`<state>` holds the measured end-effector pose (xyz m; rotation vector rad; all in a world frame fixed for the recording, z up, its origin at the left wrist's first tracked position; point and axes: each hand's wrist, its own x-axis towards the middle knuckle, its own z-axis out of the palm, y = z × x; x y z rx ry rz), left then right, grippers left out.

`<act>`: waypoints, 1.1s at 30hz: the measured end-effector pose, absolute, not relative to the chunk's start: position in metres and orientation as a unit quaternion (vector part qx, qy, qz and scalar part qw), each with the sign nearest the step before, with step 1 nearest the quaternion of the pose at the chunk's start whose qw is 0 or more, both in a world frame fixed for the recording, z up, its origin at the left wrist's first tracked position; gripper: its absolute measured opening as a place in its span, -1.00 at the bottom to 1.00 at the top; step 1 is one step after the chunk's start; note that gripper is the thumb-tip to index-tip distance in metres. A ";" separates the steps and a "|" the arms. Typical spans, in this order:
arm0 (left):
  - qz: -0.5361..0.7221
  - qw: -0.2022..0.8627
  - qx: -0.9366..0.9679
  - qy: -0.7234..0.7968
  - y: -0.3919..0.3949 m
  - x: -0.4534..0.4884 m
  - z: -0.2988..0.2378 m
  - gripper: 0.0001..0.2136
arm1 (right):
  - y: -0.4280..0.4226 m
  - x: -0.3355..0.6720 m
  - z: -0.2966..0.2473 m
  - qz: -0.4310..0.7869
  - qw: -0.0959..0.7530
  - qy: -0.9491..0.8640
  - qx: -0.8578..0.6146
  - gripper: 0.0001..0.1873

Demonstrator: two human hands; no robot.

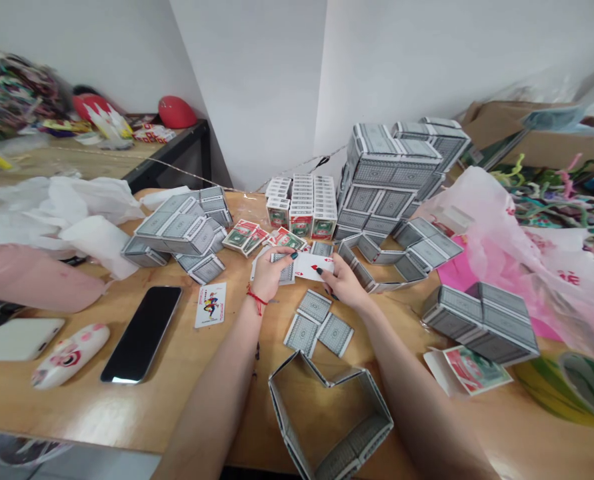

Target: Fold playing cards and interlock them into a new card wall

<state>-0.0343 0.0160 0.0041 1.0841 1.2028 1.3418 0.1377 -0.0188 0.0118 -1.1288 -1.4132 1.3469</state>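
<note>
Playing card (pixel 307 268) with a red heart on its upturned face was held between both hands: the left hand (pixel 267 275) had its thumb and fingers pinched together on the left end, the right hand (pixel 347 283) was clamped on the right end. Three folded card pieces (pixel 313 305) lay on the table (pixel 84 407) just nearer the person than the right hand, and nearer still, between the forearms, stood a heart-shaped frame (pixel 359 445). Left of the left hand lay a joker card (pixel 211 305), then a phone (pixel 143 335). Beyond both hands stood rows of card boxes (pixel 303 207); beyond the right hand rose a patterned tower (pixel 377 167).
</note>
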 end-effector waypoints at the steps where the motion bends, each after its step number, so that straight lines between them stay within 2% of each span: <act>1: 0.549 0.501 0.450 0.495 0.016 -0.035 0.004 -0.79 | -0.019 0.138 0.012 0.540 0.429 -0.566 -0.451 -0.83; 8: 0.551 0.566 0.404 0.460 0.017 -0.034 0.008 -0.73 | -0.020 0.135 0.008 0.562 0.412 -0.555 -0.455 -0.78; 16: 0.549 0.562 0.417 0.458 0.015 -0.028 0.005 -0.74 | -0.020 0.129 0.005 0.579 0.469 -0.495 -0.446 -0.47; 21: 0.547 0.544 0.438 0.461 0.015 -0.028 0.003 -0.76 | -0.020 0.130 0.006 0.588 0.464 -0.491 -0.445 -0.52; 33: 0.552 0.577 0.425 0.426 0.014 -0.025 0.004 -0.78 | -0.018 0.133 0.005 0.598 0.467 -0.502 -0.415 -0.58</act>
